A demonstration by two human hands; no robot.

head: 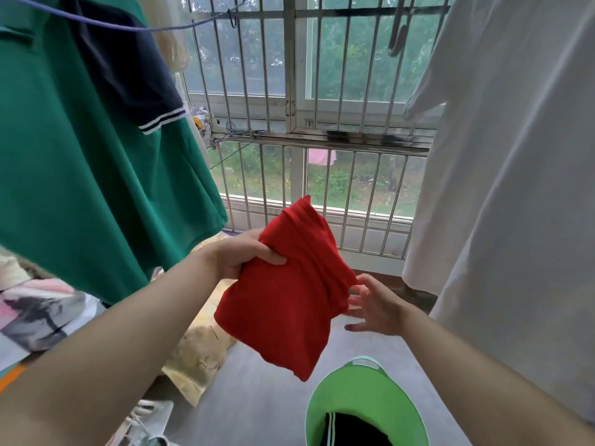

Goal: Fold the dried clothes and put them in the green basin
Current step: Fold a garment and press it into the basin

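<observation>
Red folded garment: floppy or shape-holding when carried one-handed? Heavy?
Probably floppy: the red garment sags below the left hand gripping its upper edge. Likely light, since that one grip carries it. The fold may slip open; layers bunch along one edge near the right hand, so support it into the green basin.

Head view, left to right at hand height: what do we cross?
green shirt → left hand → red cloth → right hand → white garment. The green basin is left out: it sits lower, under the cloth and the right hand.
</observation>
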